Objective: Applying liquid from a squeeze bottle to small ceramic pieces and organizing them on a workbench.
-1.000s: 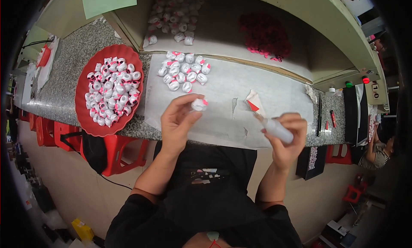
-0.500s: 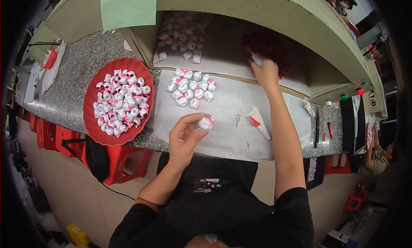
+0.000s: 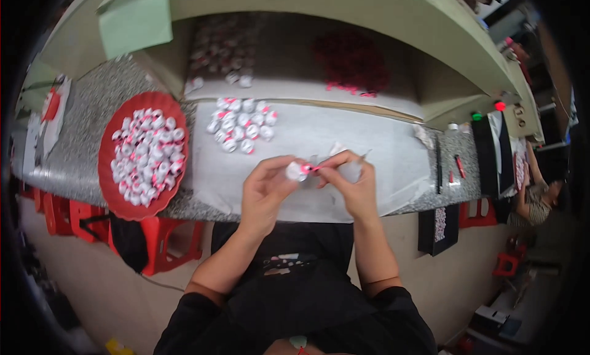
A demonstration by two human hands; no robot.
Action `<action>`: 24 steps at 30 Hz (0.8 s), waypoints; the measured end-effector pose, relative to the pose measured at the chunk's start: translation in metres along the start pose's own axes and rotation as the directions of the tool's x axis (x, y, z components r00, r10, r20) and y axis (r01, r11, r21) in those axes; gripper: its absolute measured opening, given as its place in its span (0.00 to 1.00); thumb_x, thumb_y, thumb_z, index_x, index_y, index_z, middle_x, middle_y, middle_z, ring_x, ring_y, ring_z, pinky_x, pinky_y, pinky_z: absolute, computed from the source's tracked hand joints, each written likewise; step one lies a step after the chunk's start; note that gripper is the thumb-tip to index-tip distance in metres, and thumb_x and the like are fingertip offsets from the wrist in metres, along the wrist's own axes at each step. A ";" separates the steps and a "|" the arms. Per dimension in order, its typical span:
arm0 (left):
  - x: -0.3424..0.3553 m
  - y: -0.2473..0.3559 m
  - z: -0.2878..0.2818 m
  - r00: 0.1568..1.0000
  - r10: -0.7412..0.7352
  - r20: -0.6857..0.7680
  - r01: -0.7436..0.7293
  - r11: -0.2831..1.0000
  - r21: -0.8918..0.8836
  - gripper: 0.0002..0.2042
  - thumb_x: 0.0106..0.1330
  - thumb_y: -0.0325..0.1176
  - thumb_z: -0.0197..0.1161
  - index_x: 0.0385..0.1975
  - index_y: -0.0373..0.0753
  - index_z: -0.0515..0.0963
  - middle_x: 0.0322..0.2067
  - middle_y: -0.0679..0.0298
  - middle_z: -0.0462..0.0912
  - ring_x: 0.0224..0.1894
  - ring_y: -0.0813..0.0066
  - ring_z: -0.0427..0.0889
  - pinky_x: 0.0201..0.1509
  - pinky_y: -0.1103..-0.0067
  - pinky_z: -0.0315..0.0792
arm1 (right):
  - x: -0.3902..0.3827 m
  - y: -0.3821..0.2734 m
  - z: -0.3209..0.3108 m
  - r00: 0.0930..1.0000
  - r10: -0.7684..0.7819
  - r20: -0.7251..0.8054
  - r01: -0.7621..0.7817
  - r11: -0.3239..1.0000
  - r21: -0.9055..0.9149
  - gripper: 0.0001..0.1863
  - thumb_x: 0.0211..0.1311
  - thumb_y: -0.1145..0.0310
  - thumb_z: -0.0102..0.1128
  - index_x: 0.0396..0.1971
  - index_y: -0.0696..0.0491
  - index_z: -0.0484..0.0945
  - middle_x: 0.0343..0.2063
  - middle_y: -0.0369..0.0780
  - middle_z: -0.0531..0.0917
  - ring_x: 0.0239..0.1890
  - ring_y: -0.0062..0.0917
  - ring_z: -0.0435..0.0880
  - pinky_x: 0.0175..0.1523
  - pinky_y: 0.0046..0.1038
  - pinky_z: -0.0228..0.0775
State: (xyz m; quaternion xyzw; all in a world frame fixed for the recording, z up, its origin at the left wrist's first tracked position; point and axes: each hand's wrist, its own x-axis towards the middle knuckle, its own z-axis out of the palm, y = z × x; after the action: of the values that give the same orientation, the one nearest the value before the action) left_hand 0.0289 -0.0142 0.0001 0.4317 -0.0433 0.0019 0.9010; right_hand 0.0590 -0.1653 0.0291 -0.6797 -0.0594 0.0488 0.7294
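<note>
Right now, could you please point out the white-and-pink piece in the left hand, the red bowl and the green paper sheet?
White-and-pink piece [image 3: 295,172]: head view, on its white body.
Red bowl [image 3: 145,100]: head view, on its upper rim.
Green paper sheet [image 3: 136,24]: head view, on its middle.

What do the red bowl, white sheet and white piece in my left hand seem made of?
The bowl: probably plastic, satin; even red, scalloped rim. The sheet: likely paper, dull; thin, creased near its right end. The piece: maybe plastic; smooth-looking, but blur leaves finish open.

There is one held white-and-pink piece [image 3: 296,171], one scalloped red bowl [image 3: 146,212], one deep-pink heap [image 3: 353,65] and one green sheet [image 3: 136,23].
</note>
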 end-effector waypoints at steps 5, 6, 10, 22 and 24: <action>-0.012 0.002 0.002 0.996 0.033 -0.083 -0.028 0.998 0.062 0.18 0.52 0.19 0.54 0.44 0.31 0.65 0.41 0.54 0.71 0.43 0.72 0.71 0.45 0.81 0.67 | -0.017 -0.003 -0.012 0.998 -0.027 -0.054 0.030 0.999 0.045 0.02 0.46 0.81 0.55 0.22 0.61 0.72 0.21 0.39 0.76 0.21 0.18 0.75 0.28 0.17 0.66; -0.013 0.001 0.002 0.996 0.032 -0.082 -0.027 0.997 0.068 0.18 0.52 0.19 0.54 0.44 0.31 0.65 0.41 0.54 0.71 0.43 0.72 0.71 0.45 0.81 0.67 | -0.024 -0.005 -0.014 0.998 -0.008 -0.061 0.011 0.999 0.050 0.02 0.46 0.81 0.55 0.22 0.62 0.72 0.21 0.40 0.76 0.21 0.18 0.75 0.28 0.17 0.66; -0.008 -0.002 0.009 0.994 0.077 0.076 -0.096 0.952 0.289 0.15 0.50 0.16 0.54 0.41 0.30 0.68 0.42 0.54 0.70 0.41 0.70 0.73 0.45 0.78 0.68 | -0.038 -0.014 -0.026 0.998 0.003 -0.069 0.002 0.997 0.073 0.02 0.45 0.83 0.54 0.22 0.63 0.71 0.20 0.43 0.76 0.20 0.21 0.75 0.26 0.18 0.67; -0.013 0.000 0.015 0.964 0.081 0.255 -0.180 0.902 0.394 0.13 0.52 0.17 0.55 0.39 0.30 0.69 0.42 0.52 0.70 0.43 0.71 0.72 0.46 0.79 0.68 | -0.042 -0.008 -0.010 1.000 0.017 0.018 -0.018 0.998 0.054 0.04 0.44 0.82 0.56 0.22 0.63 0.71 0.20 0.43 0.76 0.19 0.19 0.74 0.24 0.16 0.67; -0.015 0.002 0.016 0.965 0.069 0.253 -0.154 0.930 0.334 0.13 0.52 0.18 0.55 0.39 0.30 0.69 0.42 0.52 0.70 0.43 0.70 0.72 0.46 0.79 0.68 | -0.045 -0.006 -0.007 1.000 0.012 0.021 -0.013 0.999 0.030 0.05 0.44 0.82 0.57 0.23 0.63 0.71 0.20 0.42 0.76 0.19 0.18 0.74 0.24 0.16 0.67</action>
State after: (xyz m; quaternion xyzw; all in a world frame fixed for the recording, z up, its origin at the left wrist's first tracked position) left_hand 0.0125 -0.0247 0.0100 0.5794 -0.1741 0.0096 0.7962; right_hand 0.0160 -0.1798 0.0339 -0.6686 -0.0620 0.0615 0.7384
